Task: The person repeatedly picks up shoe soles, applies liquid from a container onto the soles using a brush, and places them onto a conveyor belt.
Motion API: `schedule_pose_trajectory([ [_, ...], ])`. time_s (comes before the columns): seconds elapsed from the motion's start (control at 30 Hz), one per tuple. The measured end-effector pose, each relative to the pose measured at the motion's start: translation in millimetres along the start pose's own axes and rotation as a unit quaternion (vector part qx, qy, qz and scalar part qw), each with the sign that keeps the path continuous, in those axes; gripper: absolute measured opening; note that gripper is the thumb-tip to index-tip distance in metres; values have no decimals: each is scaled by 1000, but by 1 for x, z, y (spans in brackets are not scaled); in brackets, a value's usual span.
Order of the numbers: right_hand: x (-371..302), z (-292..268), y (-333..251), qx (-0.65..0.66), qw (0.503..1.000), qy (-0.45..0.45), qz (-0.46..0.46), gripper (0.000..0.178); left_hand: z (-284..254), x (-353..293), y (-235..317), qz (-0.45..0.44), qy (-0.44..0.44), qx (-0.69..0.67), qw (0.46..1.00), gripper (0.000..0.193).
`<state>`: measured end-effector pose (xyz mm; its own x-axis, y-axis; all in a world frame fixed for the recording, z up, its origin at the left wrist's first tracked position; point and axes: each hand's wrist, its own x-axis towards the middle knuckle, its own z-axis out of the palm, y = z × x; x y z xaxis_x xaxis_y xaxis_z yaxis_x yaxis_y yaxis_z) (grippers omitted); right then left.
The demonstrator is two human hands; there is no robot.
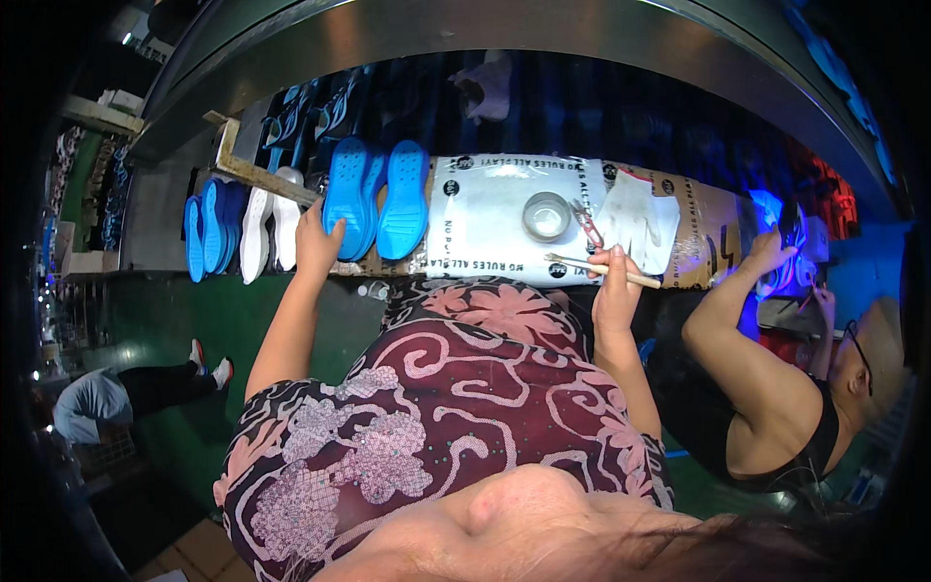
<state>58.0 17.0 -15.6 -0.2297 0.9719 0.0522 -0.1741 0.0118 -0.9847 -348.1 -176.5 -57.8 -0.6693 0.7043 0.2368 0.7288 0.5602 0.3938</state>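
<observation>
Right hand point(615, 279): fingers closed on 1 brush point(580, 263), over the near edge of the white sheet point(475, 209), just below 1 round cup point(546, 216). Left hand point(319, 241): at the left edge of the bench's middle blue soles point(346, 199), at least 3 visible, can't tell if it's gripping. Left of it: 2 white soles point(256, 235), then at least 3 more blue ones point(211, 228).

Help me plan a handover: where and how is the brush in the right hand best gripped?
Probably by the free end of the pale handle, coming from the person's right: the brush is long and slender, its bristles point left, and that end sticks out beyond the right hand.
</observation>
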Motion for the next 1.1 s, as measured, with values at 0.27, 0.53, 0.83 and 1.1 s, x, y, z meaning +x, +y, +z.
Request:
schedule_pose_trajectory([
  [0.27, 5, 22, -14, -32, 999, -24, 28, 36, 41, 5, -53, -147, -71, -100, 981, 57],
  [0.53, 7, 10, -7, -16, 998, 6, 60, 36, -17, -19, 81, -235, -166, -677, 677, 48],
  [0.83, 13, 29, -44, -84, 982, -131, -103, 33, 2, -38, 196, -22, -118, -527, 841, 43],
  [1.1, 14, 39, -39, -169, 927, -158, -295, 25, 0, -44, 224, 47, -117, -521, 844, 38],
])
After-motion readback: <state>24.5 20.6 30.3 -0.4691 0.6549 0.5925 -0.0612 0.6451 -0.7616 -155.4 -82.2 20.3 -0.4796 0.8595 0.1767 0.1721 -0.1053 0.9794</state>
